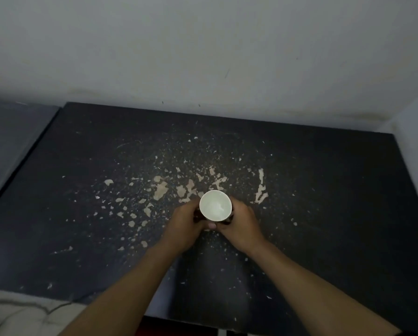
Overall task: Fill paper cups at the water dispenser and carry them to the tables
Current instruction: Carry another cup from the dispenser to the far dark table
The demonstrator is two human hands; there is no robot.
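A paper cup is being held upright approx. mid-view, over the near-middle of a dark table. Whether its base is touching the tabletop can't be told, as it's being hidden by rim & hands. The cup is being seen from above: round white rim, pale inside w/ a soft sheen at the bottom. Whether that's water can't be told. A bit of dark outer wall is being shown under the rim on both sides.

The cup is being gripped by both hands. The left hand is being curled round its left side, the right hand round its right side, fingers wrapped vs. the cup wall. A thumb tip is being shown just under the near rim, btw. the hands.

The tabletop is being marked by pale patches of chipped paint, thickest just beyond & left of the cup. The table's far edge is being met by a pale wall. A grey surface is being shown just beside the table's left edge. A thin cable is being shown at bottom left, on a pale floor.
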